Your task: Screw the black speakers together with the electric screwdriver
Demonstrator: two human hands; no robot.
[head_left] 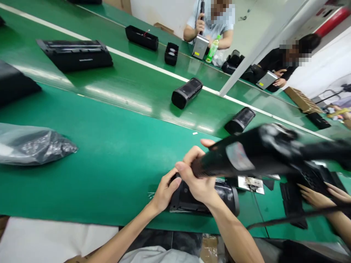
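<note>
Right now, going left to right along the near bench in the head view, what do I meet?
Plastic bag → left hand → right hand → black tool's label → black pieces → co-worker's hand.

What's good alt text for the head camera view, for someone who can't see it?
Right hand gripping a blurred black handheld tool above a black mesh-panelled unit, left hand on the unit's end, at a green workbench. Similar black units and co-workers appear beyond.

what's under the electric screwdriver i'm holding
A black speaker housing, the left hand at its end. The right hand and electric screwdriver cover part of its top; the tip is hidden.
</note>
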